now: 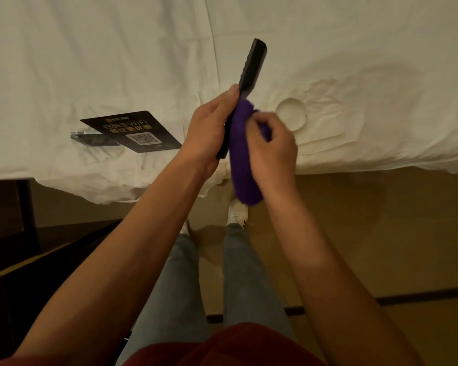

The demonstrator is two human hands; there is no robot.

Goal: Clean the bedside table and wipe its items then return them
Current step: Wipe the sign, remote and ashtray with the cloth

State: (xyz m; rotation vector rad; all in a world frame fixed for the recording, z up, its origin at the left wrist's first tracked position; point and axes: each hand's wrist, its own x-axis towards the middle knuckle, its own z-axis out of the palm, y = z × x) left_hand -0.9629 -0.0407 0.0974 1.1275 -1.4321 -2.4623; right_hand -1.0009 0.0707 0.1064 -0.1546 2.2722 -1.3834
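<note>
White bedding on the bed fills the upper half of the frame, with tan floor below and the dark bedside tabletop at lower left. At centre our left hand grips the black remote while our right hand clenches the purple cloth against it. We judge the wiping midway: the WiFi card stand and round white dish lie on the bed, not yet returned.

One remote — one cloth — one sign, one dish.
</note>
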